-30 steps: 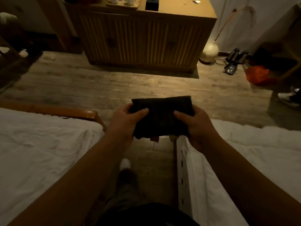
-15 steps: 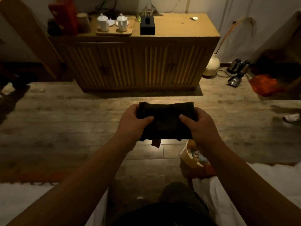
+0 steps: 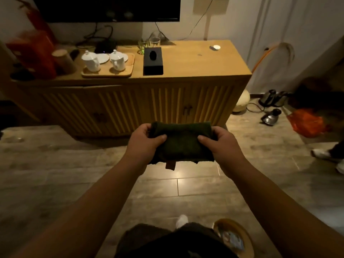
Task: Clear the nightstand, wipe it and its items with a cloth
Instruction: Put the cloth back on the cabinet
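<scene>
A folded dark green cloth (image 3: pixel 181 143) hangs in front of me above the wooden floor, a small tag dangling from its lower edge. My left hand (image 3: pixel 144 144) grips its left end, thumb on top. My right hand (image 3: pixel 222 146) grips its right end the same way. Ahead stands a low wooden cabinet (image 3: pixel 186 101) with slatted doors. On its top sit a black tissue box (image 3: pixel 153 61), a wooden tray (image 3: pixel 108 73) with two white lidded cups (image 3: pixel 91 61), and a small white object (image 3: pixel 216 47). No nightstand is in view.
A dark TV screen (image 3: pixel 109 8) hangs above the cabinet. Red items (image 3: pixel 35 51) crowd its left end. Right of it on the floor are a round lamp base (image 3: pixel 242 103), kettles (image 3: pixel 271 108), an orange bag (image 3: pixel 307 123) and another person's shoe (image 3: pixel 322 153). A patterned item (image 3: pixel 232 237) lies by my legs.
The view has lifted and moved toward the cabinet; the two white beds have dropped out of sight. Both hands keep the same grip on the cloth.
</scene>
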Action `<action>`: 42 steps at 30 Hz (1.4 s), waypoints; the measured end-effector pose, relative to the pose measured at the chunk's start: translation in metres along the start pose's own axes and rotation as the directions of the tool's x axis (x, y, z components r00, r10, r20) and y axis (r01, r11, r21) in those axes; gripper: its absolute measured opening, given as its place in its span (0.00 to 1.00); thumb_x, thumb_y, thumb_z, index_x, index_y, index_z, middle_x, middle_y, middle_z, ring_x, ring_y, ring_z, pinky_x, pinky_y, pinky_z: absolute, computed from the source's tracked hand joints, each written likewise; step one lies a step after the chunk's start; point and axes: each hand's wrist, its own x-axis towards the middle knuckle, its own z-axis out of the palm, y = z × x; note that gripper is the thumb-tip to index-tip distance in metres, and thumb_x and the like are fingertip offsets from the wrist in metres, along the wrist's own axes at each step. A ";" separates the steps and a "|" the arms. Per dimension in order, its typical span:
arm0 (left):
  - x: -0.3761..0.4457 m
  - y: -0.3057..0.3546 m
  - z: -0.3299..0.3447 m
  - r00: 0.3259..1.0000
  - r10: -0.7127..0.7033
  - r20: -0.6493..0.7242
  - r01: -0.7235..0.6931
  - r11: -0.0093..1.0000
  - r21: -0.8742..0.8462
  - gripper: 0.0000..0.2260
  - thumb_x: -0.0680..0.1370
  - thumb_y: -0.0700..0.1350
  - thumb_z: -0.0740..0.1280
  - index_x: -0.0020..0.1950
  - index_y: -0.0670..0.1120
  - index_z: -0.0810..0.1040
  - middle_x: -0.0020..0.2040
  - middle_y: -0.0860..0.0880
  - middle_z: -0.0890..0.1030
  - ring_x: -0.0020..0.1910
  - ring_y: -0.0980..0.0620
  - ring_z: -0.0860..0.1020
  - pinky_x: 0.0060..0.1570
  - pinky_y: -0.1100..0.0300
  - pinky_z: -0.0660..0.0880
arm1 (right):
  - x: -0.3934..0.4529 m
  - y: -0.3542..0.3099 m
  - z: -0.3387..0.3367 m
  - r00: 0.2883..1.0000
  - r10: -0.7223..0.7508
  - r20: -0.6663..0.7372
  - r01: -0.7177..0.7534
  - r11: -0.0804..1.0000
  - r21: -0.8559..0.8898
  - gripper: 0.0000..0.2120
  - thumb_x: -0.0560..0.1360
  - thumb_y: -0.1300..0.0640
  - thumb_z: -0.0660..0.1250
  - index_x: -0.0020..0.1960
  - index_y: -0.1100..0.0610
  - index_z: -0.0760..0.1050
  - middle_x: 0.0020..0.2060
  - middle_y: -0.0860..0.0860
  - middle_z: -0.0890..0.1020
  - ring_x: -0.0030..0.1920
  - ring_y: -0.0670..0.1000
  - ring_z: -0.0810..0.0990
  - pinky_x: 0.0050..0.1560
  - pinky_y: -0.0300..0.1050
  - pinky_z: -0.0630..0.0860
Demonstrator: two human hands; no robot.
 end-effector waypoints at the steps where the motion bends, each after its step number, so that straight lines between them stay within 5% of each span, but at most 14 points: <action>1: 0.019 0.008 0.004 1.000 0.001 -0.003 -0.001 1.000 -0.004 0.14 0.75 0.40 0.70 0.59 0.50 0.74 0.55 0.49 0.80 0.53 0.47 0.80 0.46 0.46 0.82 | 0.022 -0.007 -0.002 1.000 0.003 0.012 -0.003 1.000 -0.012 0.08 0.75 0.56 0.69 0.52 0.47 0.75 0.50 0.49 0.81 0.51 0.51 0.81 0.45 0.50 0.83; 13: 0.292 0.061 0.042 0.999 0.023 0.049 -0.024 1.000 0.012 0.12 0.76 0.40 0.70 0.56 0.51 0.75 0.53 0.49 0.80 0.51 0.50 0.80 0.47 0.51 0.81 | 0.290 -0.033 0.016 0.999 0.049 -0.019 -0.050 0.997 -0.054 0.07 0.76 0.57 0.68 0.54 0.50 0.76 0.51 0.49 0.80 0.51 0.50 0.81 0.45 0.50 0.83; 19: 0.440 0.096 0.055 0.992 0.019 0.124 -0.044 0.979 0.201 0.09 0.76 0.40 0.70 0.53 0.49 0.75 0.48 0.52 0.80 0.44 0.57 0.78 0.31 0.68 0.75 | 0.422 -0.043 0.030 0.987 0.097 -0.127 -0.113 0.986 -0.125 0.06 0.76 0.57 0.69 0.52 0.50 0.77 0.49 0.47 0.80 0.51 0.49 0.80 0.48 0.52 0.82; 26: 0.568 0.118 0.084 0.991 -0.027 0.133 -0.016 0.950 0.312 0.14 0.76 0.41 0.70 0.61 0.44 0.74 0.53 0.50 0.78 0.50 0.52 0.77 0.39 0.64 0.72 | 0.557 -0.038 0.024 0.978 0.119 -0.174 -0.169 0.937 -0.307 0.03 0.74 0.53 0.71 0.46 0.49 0.77 0.42 0.44 0.81 0.46 0.48 0.80 0.47 0.49 0.79; 32: 0.679 0.102 0.129 0.993 -0.105 0.048 0.086 0.951 0.296 0.20 0.75 0.39 0.71 0.65 0.46 0.71 0.55 0.51 0.77 0.51 0.54 0.75 0.45 0.63 0.72 | 0.685 -0.006 0.017 0.983 0.110 -0.144 -0.159 0.908 -0.388 0.08 0.73 0.54 0.70 0.38 0.47 0.72 0.36 0.42 0.77 0.39 0.44 0.76 0.35 0.40 0.68; 36: 0.733 0.081 0.152 0.984 -0.154 -0.086 0.173 0.940 0.295 0.19 0.75 0.39 0.71 0.64 0.48 0.71 0.54 0.53 0.77 0.51 0.54 0.76 0.38 0.68 0.70 | 0.758 0.019 0.023 0.984 0.143 -0.103 -0.174 0.887 -0.429 0.11 0.73 0.55 0.70 0.36 0.47 0.70 0.33 0.41 0.74 0.35 0.40 0.72 0.30 0.32 0.64; 42: 0.783 0.056 0.172 0.966 -0.153 -0.211 0.221 0.908 0.356 0.22 0.73 0.37 0.71 0.64 0.49 0.70 0.54 0.50 0.80 0.53 0.52 0.79 0.39 0.75 0.70 | 0.825 0.053 0.023 0.980 0.200 0.003 -0.168 0.832 -0.529 0.07 0.72 0.53 0.69 0.41 0.53 0.73 0.36 0.47 0.77 0.39 0.50 0.75 0.33 0.42 0.65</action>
